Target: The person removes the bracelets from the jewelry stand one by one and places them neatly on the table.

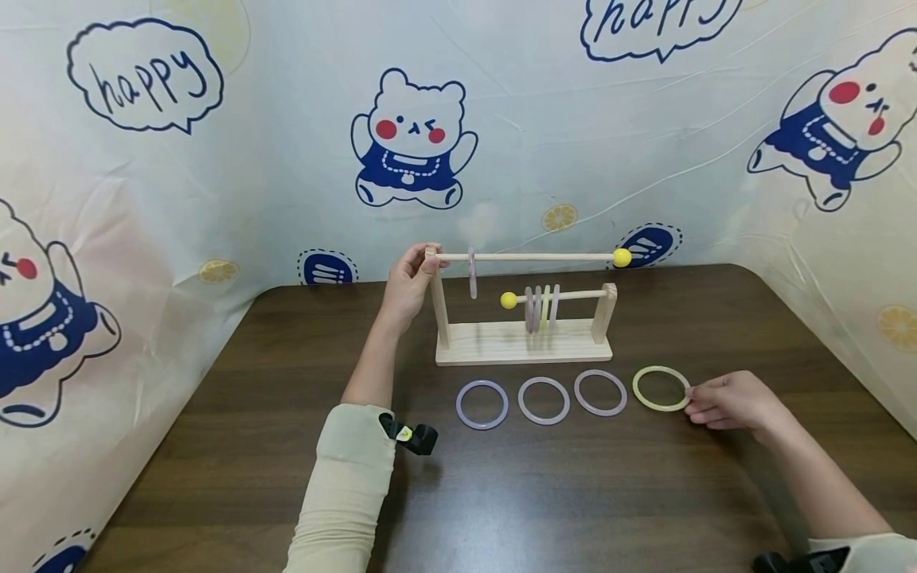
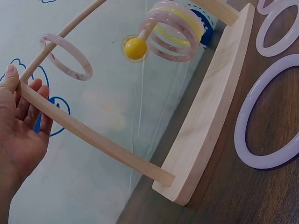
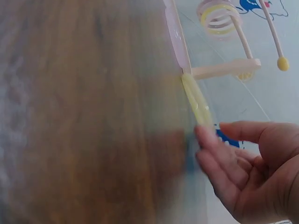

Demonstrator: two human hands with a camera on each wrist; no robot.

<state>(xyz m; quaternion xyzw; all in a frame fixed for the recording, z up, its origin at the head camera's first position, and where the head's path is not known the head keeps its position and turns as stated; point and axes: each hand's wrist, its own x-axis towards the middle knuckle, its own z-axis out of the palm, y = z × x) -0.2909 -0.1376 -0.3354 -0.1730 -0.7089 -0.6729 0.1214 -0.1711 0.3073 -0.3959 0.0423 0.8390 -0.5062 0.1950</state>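
A wooden ring rack (image 1: 523, 344) stands on the table, with two yellow-tipped rods pointing opposite ways. My left hand (image 1: 410, 288) holds the top of its left post (image 2: 93, 133), thumb on one side and fingers on the other. One pale lilac ring (image 1: 473, 274) hangs on the upper rod near that hand. Several lilac and yellow rings (image 1: 537, 310) hang on the lower rod. At the right end of a row on the table, my right hand (image 1: 734, 404) pinches the near-right edge of a yellow ring (image 1: 660, 368); the right wrist view shows thumb and fingertips at its end.
To the left of the yellow ring, three lilac rings lie in a row: one (image 1: 600, 412), another (image 1: 544, 421) and the leftmost (image 1: 482, 426). The dark wooden table (image 1: 516, 509) ends at a printed cloth backdrop (image 1: 516, 159) behind the rack.
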